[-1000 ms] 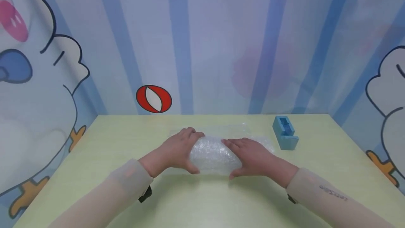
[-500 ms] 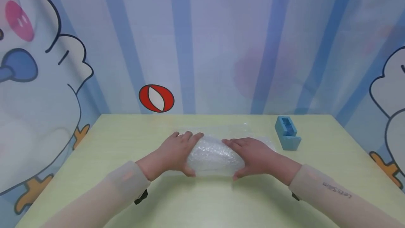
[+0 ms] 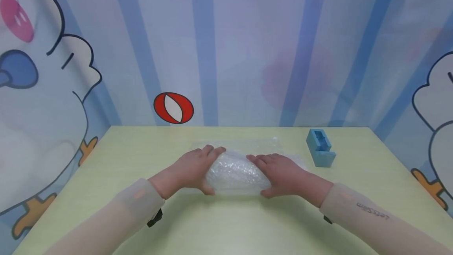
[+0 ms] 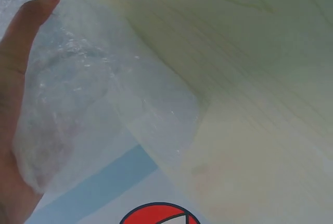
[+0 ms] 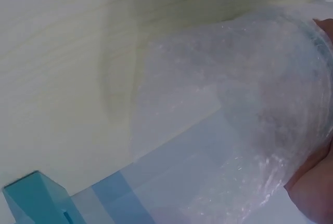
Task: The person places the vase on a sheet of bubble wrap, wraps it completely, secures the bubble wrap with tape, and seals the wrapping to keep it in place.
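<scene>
A bundle of clear bubble wrap (image 3: 236,171) lies across the middle of the table between both hands. My left hand (image 3: 192,168) grips its left end, thumb on the near side and fingers over the top. The right hand (image 3: 283,174) holds the other end in the same way. In the left wrist view, the left hand (image 4: 13,94) is along the frame's edge, thumb laid on the wrinkled bubble wrap (image 4: 73,78). Part of the right hand (image 5: 317,187) shows behind the wrap's (image 5: 250,89) open, flaring end in the right wrist view. Whatever is inside the bundle is hidden.
A flat sheet of bubble wrap (image 3: 244,144) extends behind the bundle. To the right stands a blue tape-dispenser-like block (image 3: 324,159) with a recess. The pale yellow table (image 3: 141,141) ends at a striped cartoon backdrop (image 3: 244,50).
Both hands keep their hold on the bundle. The left hand has slid slightly left, so more of the wrap shows between the thumbs. The head view has shifted a little.
</scene>
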A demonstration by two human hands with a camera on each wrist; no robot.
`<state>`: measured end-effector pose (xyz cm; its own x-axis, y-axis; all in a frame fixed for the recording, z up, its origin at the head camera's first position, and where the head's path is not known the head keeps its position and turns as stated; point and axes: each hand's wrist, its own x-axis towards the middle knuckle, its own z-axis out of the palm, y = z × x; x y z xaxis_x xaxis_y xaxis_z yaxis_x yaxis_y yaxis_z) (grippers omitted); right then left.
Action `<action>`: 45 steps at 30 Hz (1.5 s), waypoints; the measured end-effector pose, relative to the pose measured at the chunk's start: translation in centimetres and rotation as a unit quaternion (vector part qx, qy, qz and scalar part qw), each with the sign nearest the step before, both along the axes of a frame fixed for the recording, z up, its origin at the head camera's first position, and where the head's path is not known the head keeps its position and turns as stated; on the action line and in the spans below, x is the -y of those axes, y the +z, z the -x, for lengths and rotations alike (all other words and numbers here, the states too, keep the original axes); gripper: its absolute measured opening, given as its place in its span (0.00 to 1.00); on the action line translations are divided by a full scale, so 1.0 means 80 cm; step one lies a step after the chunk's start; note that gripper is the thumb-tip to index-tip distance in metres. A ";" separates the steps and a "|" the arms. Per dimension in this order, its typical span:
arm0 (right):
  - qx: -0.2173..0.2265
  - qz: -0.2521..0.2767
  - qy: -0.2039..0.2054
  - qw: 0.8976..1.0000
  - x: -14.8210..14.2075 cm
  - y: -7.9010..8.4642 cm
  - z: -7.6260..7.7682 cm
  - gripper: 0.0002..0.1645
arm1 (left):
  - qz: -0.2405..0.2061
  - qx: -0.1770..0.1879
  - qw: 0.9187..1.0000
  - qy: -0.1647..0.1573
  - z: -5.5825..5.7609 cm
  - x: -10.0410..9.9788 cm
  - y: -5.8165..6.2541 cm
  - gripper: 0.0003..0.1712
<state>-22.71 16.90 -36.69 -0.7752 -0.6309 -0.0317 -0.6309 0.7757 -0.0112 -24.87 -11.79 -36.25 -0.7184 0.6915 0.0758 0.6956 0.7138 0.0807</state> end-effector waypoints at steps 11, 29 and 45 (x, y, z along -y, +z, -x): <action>0.036 0.029 -0.019 0.999 0.011 0.002 -0.018 0.55 | -0.046 0.125 0.991 0.032 -0.001 0.006 0.001 0.63; 0.035 0.025 -0.011 0.999 0.010 0.007 -0.028 0.54 | -0.015 0.033 0.999 -0.004 -0.011 0.010 0.001 0.65; 0.118 0.060 -0.036 0.991 0.005 0.006 -0.003 0.54 | 0.073 -0.137 0.988 -0.028 -0.037 0.003 -0.006 0.65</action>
<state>-22.43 16.51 -36.18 -0.7985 -0.5841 -0.1456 -0.5424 0.8030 -0.2471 -21.89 -12.02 -36.71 -0.6452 0.7474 0.1585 0.7158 0.6638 -0.2168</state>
